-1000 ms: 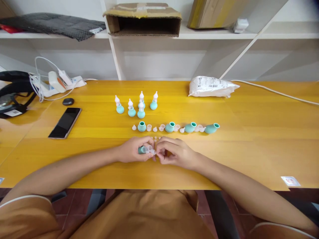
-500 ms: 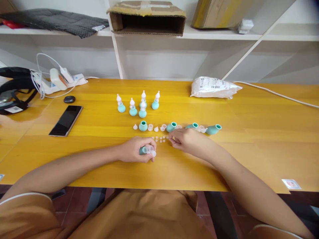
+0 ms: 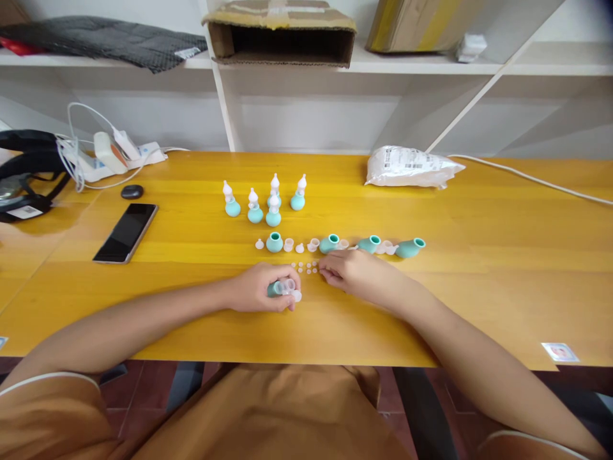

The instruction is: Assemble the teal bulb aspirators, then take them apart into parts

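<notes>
My left hand (image 3: 261, 287) is closed around a teal squeeze bulb (image 3: 272, 289), with clear plastic parts (image 3: 290, 289) held by the fingers at its mouth. My right hand (image 3: 347, 268) rests low over the table, its thumb and fingertips pinched together at the right end of two rows of small translucent discs (image 3: 308, 268). Whatever lies in that pinch is hidden. Beyond the hands runs a line of loose parts: an upright teal bulb (image 3: 274, 243), a white nozzle tip (image 3: 299, 248), a clear cup (image 3: 313, 245) and several teal bulbs, the rightmost (image 3: 409, 248) lying tilted.
Several assembled teal bulbs with white tips (image 3: 273, 214) stand farther back. On the left lie a phone (image 3: 126, 233), a black mouse (image 3: 132, 191) and a power strip (image 3: 148, 153) with cables. A white plastic parcel (image 3: 412, 167) sits at the back right, under shelves with cardboard boxes (image 3: 282, 18).
My right hand has shifted slightly left along the small discs, covering the right end of the rows. My left hand keeps its hold, nearly unmoved.
</notes>
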Tool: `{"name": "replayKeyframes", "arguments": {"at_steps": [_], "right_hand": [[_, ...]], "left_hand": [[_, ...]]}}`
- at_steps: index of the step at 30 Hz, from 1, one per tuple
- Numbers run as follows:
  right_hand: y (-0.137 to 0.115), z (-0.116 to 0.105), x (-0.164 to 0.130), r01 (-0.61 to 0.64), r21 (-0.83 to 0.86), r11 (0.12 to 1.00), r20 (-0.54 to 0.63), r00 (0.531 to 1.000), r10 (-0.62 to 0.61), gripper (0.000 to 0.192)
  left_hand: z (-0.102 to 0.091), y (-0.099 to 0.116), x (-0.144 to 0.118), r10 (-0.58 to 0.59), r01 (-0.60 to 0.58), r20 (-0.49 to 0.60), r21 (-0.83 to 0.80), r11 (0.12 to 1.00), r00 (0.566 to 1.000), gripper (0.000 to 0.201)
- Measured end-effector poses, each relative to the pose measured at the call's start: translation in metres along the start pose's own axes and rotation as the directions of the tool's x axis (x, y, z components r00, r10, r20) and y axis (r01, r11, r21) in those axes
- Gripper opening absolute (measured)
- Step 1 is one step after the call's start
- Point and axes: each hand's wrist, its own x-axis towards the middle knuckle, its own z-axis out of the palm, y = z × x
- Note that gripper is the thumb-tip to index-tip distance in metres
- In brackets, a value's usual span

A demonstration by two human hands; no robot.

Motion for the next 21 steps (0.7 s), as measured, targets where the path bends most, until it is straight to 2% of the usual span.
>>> {"name": "replayKeyframes", "arguments": {"at_steps": [4, 6, 8, 11, 15, 21], "right_hand": [[-0.004, -0.004, -0.002, 0.052, 0.026, 0.998, -0.133, 0.99, -0.048, 0.02], [-0.01, -0.005, -0.002, 0.113, 0.101, 0.988, -0.192, 0.977, -0.092, 0.015], [-0.017, -0.004, -0.002, 0.179, 0.205, 0.962, -0.193, 0.971, -0.14, 0.014], [-0.027, 0.007, 0.001, 0.25, 0.283, 0.926, -0.198, 0.96, -0.199, 0.022], [-0.035, 0.024, 0.005, 0.324, 0.236, 0.916, -0.292, 0.923, -0.251, 0.015], [-0.038, 0.027, 0.004, 0.299, 0.075, 0.951, -0.313, 0.913, -0.262, 0.017]], "left_hand": [[-0.001, 0.001, 0.0, -0.024, 0.024, 0.013, -0.012, 1.0, 1.0, 0.018], [-0.002, 0.002, 0.001, -0.037, 0.037, 0.026, -0.003, 0.999, 0.999, 0.022], [-0.004, 0.002, 0.001, -0.041, 0.041, 0.028, 0.005, 0.999, 0.999, 0.025], [-0.004, 0.001, 0.001, -0.042, 0.042, 0.017, 0.017, 0.999, 0.999, 0.03], [-0.005, -0.001, 0.0, -0.013, 0.012, 0.025, 0.041, 0.999, 1.0, 0.028], [-0.005, 0.002, 0.002, -0.06, 0.059, 0.027, 0.031, 0.998, 0.998, 0.03]]}}
